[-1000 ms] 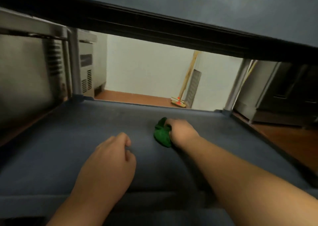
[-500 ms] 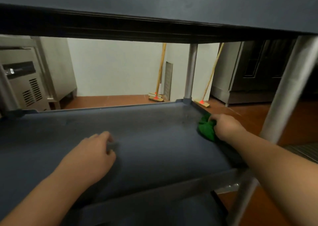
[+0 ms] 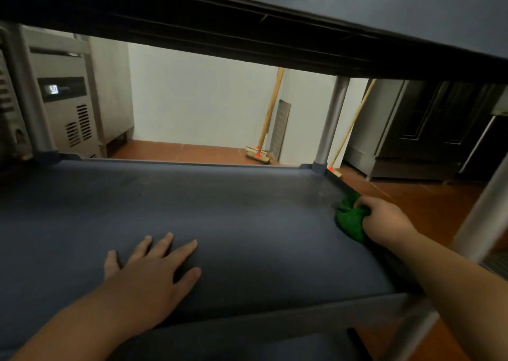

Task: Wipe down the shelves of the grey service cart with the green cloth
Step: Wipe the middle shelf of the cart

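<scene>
My right hand (image 3: 384, 220) has its grip clamped on the bunched green cloth (image 3: 349, 219) at the far right edge of the dark grey plastic cart shelf (image 3: 247, 217), while my left hand (image 3: 149, 281) lies flat, fingers apart, near the front. I judge this middle shelf partly wiped, with dusty smears at the far right corner, and the shelf below not yet done.

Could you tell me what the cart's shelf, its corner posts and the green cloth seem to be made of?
The shelf looks like moulded grey plastic: matte, with a raised rim and a soft sheen. The corner post seems to be metal tubing, with a smooth, dull silver finish. The green cloth, bunched in the right hand, appears to be soft fabric, judging by its folds.
</scene>
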`<state>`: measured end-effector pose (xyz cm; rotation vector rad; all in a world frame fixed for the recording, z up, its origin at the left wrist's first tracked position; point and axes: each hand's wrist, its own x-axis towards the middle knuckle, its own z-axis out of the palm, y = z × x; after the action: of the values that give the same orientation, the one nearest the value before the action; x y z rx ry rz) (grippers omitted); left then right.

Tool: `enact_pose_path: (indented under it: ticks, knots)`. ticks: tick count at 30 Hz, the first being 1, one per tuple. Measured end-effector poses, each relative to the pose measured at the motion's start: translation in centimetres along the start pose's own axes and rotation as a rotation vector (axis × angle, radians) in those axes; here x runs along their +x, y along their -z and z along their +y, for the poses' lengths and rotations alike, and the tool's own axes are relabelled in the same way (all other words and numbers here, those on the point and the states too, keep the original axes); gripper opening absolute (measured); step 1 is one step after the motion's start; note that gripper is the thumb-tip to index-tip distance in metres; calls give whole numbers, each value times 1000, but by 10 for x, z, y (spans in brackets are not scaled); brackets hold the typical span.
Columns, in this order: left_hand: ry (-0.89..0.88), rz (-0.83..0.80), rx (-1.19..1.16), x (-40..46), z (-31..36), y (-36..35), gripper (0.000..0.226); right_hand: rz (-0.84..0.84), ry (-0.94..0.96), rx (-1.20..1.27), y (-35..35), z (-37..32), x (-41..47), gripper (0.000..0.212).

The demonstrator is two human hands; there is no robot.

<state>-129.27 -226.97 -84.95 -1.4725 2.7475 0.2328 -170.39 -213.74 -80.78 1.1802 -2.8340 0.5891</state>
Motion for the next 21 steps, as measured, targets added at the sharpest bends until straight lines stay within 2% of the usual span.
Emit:
enact_pose_path:
  ticks: [5, 13, 15, 18, 21]
  knots:
    - [3, 18, -8, -6, -4, 3, 61, 35, 0, 7, -8, -4, -4, 47]
    - [-1, 69, -82, -5, -6, 4, 59, 100, -30, 30, -17, -25, 11, 41]
    - [-14, 130, -65, -9, -6, 8, 53, 120, -40, 31, -21, -28, 17, 39]
    - [-59, 306, -70, -10, -9, 10, 36, 96, -51, 55, -22, -32, 21, 35]
    - [-24, 343, -115, -5, -13, 10, 27, 93, -2, 72, -25, -35, 25, 36]
